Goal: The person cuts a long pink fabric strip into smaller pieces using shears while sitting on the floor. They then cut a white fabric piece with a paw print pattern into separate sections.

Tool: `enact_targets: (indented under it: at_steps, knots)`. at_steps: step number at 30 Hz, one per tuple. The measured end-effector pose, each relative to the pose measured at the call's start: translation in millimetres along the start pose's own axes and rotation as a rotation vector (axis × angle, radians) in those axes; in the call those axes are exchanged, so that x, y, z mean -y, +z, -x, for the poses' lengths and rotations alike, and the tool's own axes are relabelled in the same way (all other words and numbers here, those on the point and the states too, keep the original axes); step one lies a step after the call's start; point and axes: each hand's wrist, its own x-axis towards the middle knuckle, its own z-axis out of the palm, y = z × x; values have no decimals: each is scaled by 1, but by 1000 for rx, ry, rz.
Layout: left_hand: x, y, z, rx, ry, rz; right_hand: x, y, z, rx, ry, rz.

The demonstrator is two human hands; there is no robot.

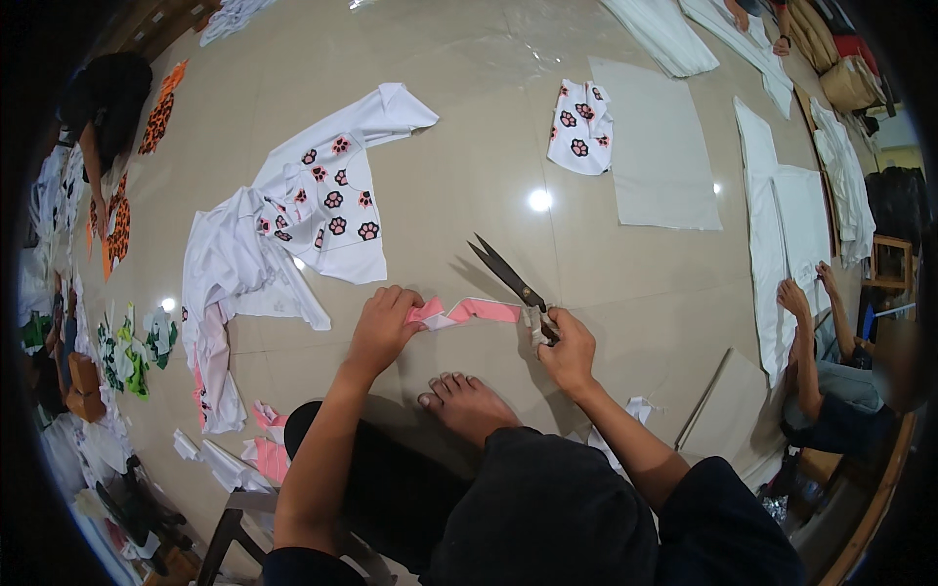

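My left hand (390,322) pinches one end of a narrow, twisted pink and white fabric strip (485,310), low in the middle of the view. My right hand (569,347) grips large dark scissors (506,271), their handle wrapped in pale material and blades pointing up-left. The strip's right end meets the scissor handle by my right hand; whether those fingers hold it too I cannot tell. Above lie white garment pieces with pink paw prints (338,200) and a long white sleeve (391,117). My bare foot (459,405) is below the strip.
A smaller paw-print piece (579,137) lies beside a pale sheet (664,156). Co-workers' hands touch orange printed pieces (99,210) at left and white fabric (794,298) at right. A folded board (723,396) lies right; pink scraps (271,459) and a chair (230,527) are lower left.
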Motion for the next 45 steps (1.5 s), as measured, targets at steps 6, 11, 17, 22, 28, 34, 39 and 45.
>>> enact_targets:
  at_steps: [6, 11, 17, 22, 28, 34, 39, 45]
  knots:
    - [-5, 3, -5, 40, -42, 184, 25, 29, -33, -80, -270, -11]
    - [-3, -13, -18, -60, -200, 382, 30, 33, -33, 99, -95, 25]
    - [7, -38, -71, -152, -144, 367, 29, 12, -16, 190, 306, -354]
    - [-8, -91, -172, -209, -19, 192, 71, -13, -43, 85, 284, -603]
    - [-5, -112, -242, -941, 130, -100, 122, -2, -114, -114, 305, -767]
    - [6, 10, -143, 85, -812, 927, 111, 19, -123, -81, 460, -920]
    - [-74, 49, -88, 96, -800, 1560, 100, 28, -96, -45, 499, -910]
    - [-78, 68, -79, 30, -806, 1426, 68, 28, -54, -41, 470, -766]
